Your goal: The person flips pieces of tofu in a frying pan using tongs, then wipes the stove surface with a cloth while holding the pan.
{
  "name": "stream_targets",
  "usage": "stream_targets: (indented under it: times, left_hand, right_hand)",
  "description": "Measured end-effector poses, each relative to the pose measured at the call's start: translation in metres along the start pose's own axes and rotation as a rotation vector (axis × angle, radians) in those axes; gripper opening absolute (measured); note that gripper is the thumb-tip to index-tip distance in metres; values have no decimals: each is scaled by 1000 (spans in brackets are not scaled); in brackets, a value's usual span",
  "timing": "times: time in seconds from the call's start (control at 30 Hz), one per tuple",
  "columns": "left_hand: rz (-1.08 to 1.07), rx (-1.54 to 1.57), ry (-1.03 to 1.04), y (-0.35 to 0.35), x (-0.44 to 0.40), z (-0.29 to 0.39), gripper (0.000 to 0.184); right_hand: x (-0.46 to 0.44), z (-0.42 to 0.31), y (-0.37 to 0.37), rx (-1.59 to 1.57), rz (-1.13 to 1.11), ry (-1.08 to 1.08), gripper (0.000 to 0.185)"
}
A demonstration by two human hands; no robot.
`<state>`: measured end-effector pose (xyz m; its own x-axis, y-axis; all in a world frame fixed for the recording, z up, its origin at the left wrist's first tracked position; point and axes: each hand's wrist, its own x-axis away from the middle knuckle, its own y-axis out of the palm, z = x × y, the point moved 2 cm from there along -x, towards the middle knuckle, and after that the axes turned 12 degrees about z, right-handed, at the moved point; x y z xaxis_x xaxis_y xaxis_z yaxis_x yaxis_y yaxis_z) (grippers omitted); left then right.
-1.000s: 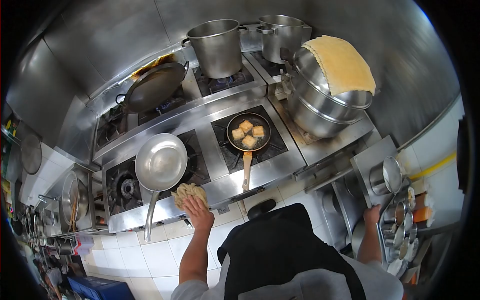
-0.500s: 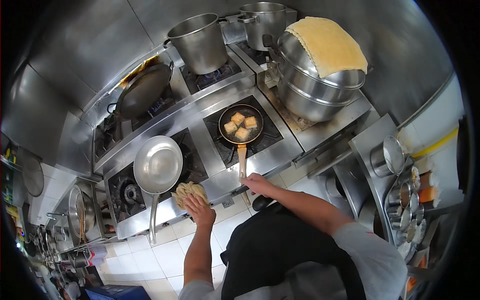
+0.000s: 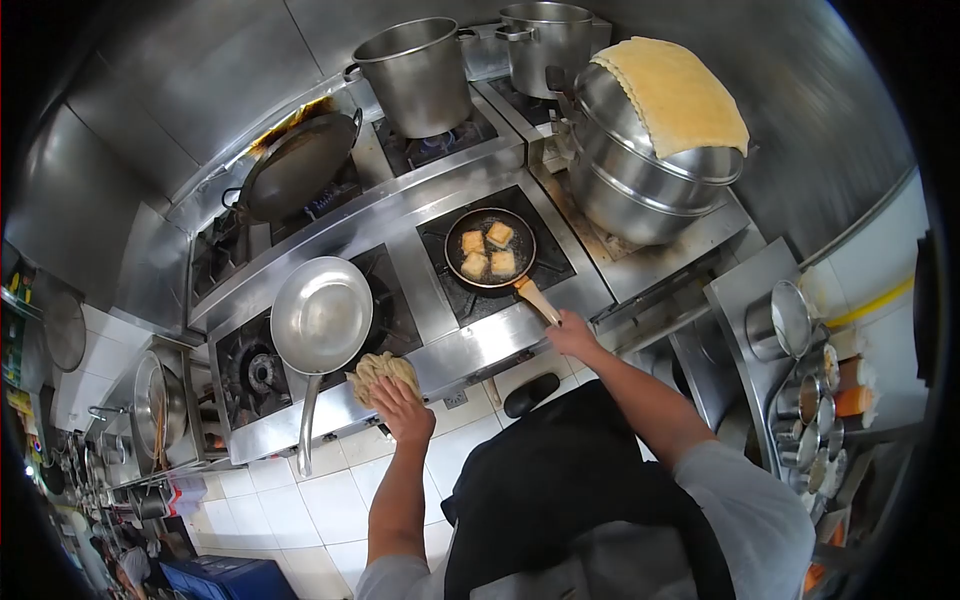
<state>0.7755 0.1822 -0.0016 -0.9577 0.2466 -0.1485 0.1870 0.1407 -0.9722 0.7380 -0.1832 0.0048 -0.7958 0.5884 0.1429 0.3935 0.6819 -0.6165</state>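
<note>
My right hand (image 3: pixel 572 335) is closed round the end of the wooden-coloured handle of a small dark frying pan (image 3: pixel 490 248). Several golden fried cubes (image 3: pixel 501 234) lie in oil in this pan, over the right front burner. My left hand (image 3: pixel 403 409) rests on a crumpled beige cloth (image 3: pixel 380 377) at the stove's front edge, its fingers spread over the cloth. Just left of the cloth, a larger silver pan (image 3: pixel 321 313) sits on the left burners, its handle pointing toward me.
A dark wok (image 3: pixel 300 168) and two tall pots (image 3: pixel 415 80) stand on the back burners. At the right back is a big steamer (image 3: pixel 640 180) with a yellow folded cloth (image 3: pixel 680 95) on its lid. Metal containers (image 3: pixel 777 325) line the right side.
My right hand came from the right-hand shelf edge to the frying pan's handle and swung it rightward; the cubes shifted within the pan. My left hand stays on the cloth.
</note>
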Motion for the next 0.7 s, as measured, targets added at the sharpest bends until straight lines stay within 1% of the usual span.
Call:
stream_targets:
  times: [0.03, 0.1, 0.17, 0.2, 0.27, 0.4, 0.5, 0.53, 0.57, 0.6, 0.67, 0.7]
  left_hand:
    - [-1, 1, 5, -2, 1, 0, 77]
    - [-29, -22, 11, -6, -1, 1, 69]
    - [-30, -22, 6, -6, 0, 2, 68]
    - [-29, -22, -2, -7, 0, 2, 68]
    - [-10, -20, 1, -4, 0, 1, 67]
    - [-4, -24, 9, -1, 1, 1, 67]
    - [5, -22, 15, 1, 1, 0, 67]
    - [2, -19, 14, 4, 2, -1, 67]
    - [18, -25, 13, 6, 2, -2, 71]
    - [34, -32, 11, 8, 2, -3, 75]
    - [12, -29, 6, 3, 2, -3, 75]
    - [-7, -26, 4, 3, 2, -2, 76]
  right_hand:
    - [0, -1, -4, 56, -41, 21, 26]
    - [3, -8, -5, 110, -78, 39, 30]
    - [10, -14, 2, -35, -84, 47, 27]
    - [13, -17, 3, -36, -83, 45, 27]
    - [24, -35, -5, -103, -145, 148, 25]
    - [22, -27, 4, -137, -119, 135, 23]
    - [29, -34, -3, -146, -133, 125, 27]
    - [36, -42, -10, -170, -101, 153, 30]
    - [40, -48, -14, -194, -68, 179, 33]
    - [42, -38, -12, -191, -70, 178, 33]
    - [50, -4, -13, -185, 113, 21, 39]
    - [60, 6, -20, -162, 162, -32, 40]
